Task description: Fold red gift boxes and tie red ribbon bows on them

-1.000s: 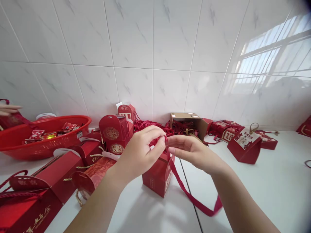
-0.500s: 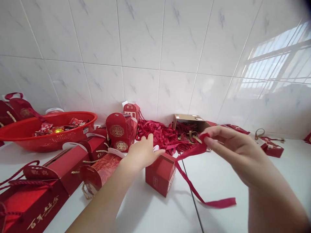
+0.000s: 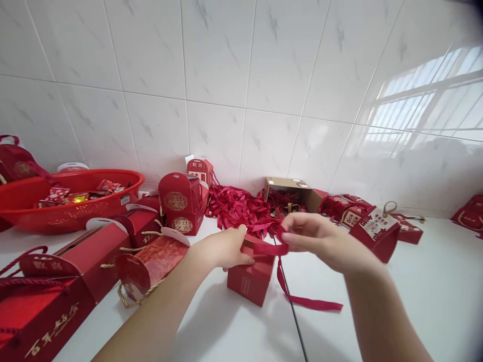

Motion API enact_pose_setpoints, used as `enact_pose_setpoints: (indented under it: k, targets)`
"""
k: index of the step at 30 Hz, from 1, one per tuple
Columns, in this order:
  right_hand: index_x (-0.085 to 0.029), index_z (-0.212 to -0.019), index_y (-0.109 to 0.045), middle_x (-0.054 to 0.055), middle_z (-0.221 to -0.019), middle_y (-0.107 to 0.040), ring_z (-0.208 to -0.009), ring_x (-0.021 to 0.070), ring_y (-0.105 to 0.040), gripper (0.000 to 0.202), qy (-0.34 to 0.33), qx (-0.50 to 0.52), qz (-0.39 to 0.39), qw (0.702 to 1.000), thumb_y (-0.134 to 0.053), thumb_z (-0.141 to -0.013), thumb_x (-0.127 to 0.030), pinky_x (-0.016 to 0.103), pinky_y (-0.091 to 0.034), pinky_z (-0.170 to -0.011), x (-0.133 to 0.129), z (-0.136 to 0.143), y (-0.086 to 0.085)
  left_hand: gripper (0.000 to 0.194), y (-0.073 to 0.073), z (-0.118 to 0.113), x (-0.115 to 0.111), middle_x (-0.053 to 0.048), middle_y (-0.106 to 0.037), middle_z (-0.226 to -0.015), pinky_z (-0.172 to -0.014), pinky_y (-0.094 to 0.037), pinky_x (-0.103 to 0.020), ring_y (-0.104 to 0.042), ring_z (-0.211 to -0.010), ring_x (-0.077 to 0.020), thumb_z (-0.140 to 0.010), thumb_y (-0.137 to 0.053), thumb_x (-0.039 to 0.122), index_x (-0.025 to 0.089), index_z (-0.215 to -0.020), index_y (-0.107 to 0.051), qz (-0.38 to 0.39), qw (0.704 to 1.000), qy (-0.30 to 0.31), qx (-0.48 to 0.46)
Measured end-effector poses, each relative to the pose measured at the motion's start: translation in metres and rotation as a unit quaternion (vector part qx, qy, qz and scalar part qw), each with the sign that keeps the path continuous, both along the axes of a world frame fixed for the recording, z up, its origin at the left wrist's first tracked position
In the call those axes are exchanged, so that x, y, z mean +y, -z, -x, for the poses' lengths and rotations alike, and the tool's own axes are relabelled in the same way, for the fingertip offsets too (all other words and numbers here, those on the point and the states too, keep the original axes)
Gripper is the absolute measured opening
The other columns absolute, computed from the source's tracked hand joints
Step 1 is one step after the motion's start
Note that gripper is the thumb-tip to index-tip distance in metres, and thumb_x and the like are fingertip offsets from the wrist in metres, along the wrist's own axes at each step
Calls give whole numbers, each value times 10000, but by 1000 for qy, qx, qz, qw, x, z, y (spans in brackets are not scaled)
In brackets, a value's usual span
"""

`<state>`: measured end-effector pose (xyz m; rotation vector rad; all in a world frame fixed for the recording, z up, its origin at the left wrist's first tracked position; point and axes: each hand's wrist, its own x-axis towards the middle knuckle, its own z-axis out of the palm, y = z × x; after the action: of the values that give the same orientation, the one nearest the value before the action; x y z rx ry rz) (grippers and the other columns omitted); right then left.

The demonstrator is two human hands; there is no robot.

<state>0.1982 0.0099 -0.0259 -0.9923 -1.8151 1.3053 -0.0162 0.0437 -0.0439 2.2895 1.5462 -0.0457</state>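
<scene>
A small red gift box (image 3: pixel 247 282) stands on the white table in front of me. My left hand (image 3: pixel 228 249) is closed on its upper left part, the thumb resting near the top edge. My right hand (image 3: pixel 315 237) pinches a red ribbon (image 3: pixel 316 303) just right of the box. One stretch of that ribbon runs across the box's top toward my left hand, while its free end trails down onto the table. My left hand's far fingers are hidden behind the box. Behind both hands lies a heap of red ribbons (image 3: pixel 237 203).
An open cardboard box (image 3: pixel 313 198) of ribbons lies against the tiled wall. At left are a red plastic basket (image 3: pixel 49 218) holding wrapped sweets, and several red gift boxes (image 3: pixel 179 193). Another red box (image 3: pixel 377 241) stands at right. A dark seam (image 3: pixel 296 322) crosses the table.
My right hand has moved left with the ribbon, bringing it close to the box top. My left thumb now sits lower on the box. The view has shifted slightly, showing more boxes at right.
</scene>
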Motion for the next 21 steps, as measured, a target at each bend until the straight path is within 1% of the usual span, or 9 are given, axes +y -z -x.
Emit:
enact_pose_setpoints:
  k: [2, 5, 7, 9, 12, 14, 17, 19, 21]
  targets:
    - [-179, -788, -557, -45, -707, -502, -650, 81, -485, 291, -6, 30, 49, 998, -722, -747, -416, 252, -457, -678, 15, 15, 12, 610, 2, 0, 1, -85, -688, -858, -416, -361, -235, -640, -579, -196, -737, -573, 434, 146, -1250, -415, 6, 1000, 5, -13]
    - [-170, -782, -550, -43, -721, -506, -673, 86, -514, 348, 4, 64, 98, 993, -755, -692, -436, 276, -489, -703, 33, 31, 32, 923, 5, -1, 3, -93, -686, -910, -415, -363, -220, -647, -603, -192, -716, -599, 413, 140, -1466, -135, 8, 1000, 14, -23]
    - [-165, -775, -556, -32, -735, -521, -692, 97, -532, 370, 18, 67, 119, 990, -771, -660, -443, 287, -501, -711, 41, 38, 43, 1014, 4, 1, 5, -101, -683, -963, -434, -374, -222, -655, -629, -195, -712, -610, 413, 163, -1500, -22, 12, 999, 26, -15]
    - [-166, -755, -556, -26, -735, -529, -691, 103, -539, 395, 38, 61, 137, 988, -793, -617, -450, 295, -509, -711, 46, 41, 50, 1034, 2, 5, 6, -110, -676, -1031, -460, -389, -232, -663, -674, -210, -705, -621, 427, 195, -1509, -13, 26, 999, 27, 7]
    - [-168, -725, -551, -22, -708, -536, -670, 106, -544, 416, 52, 55, 145, 987, -792, -596, -482, 298, -511, -707, 50, 42, 53, 992, -5, 15, 8, -107, -644, -1153, -539, -426, -249, -669, -814, -241, -699, -634, 431, 274, -1508, -80, 22, 999, 25, 31]
    - [-167, -702, -548, -16, -686, -546, -666, 111, -548, 421, 48, 48, 141, 988, -767, -618, -517, 296, -501, -710, 50, 42, 54, 907, -8, 23, 11, -89, -623, -1206, -607, -446, -257, -657, -903, -241, -729, -606, 419, 323, -1496, -131, -5, 1000, 26, 10]
    - [-168, -656, -534, -19, -636, -535, -629, 106, -522, 430, 44, 31, 132, 990, -732, -645, -550, 277, -468, -670, 51, 43, 54, 695, -10, 31, 15, -72, -640, -1174, -621, -449, -265, -656, -888, -229, -786, -531, 454, 324, -1430, -303, -30, 999, 20, -34]
    - [-172, -623, -511, -33, -593, -502, -566, 88, -469, 432, 34, 19, 123, 992, -701, -671, -556, 255, -420, -607, 50, 44, 55, 499, -9, 32, 17, -83, -680, -1043, -564, -427, -272, -655, -797, -234, -815, -465, 514, 254, -1238, -515, -31, 999, 10, -36]
    - [-177, -591, -484, -48, -542, -459, -505, 76, -407, 426, 20, 2, 112, 993, -665, -707, -544, 247, -354, -545, 50, 45, 57, 391, -8, 31, 18, -87, -692, -893, -510, -394, -273, -640, -713, -234, -834, -416, 524, 204, -971, -594, -22, 999, 11, -31]
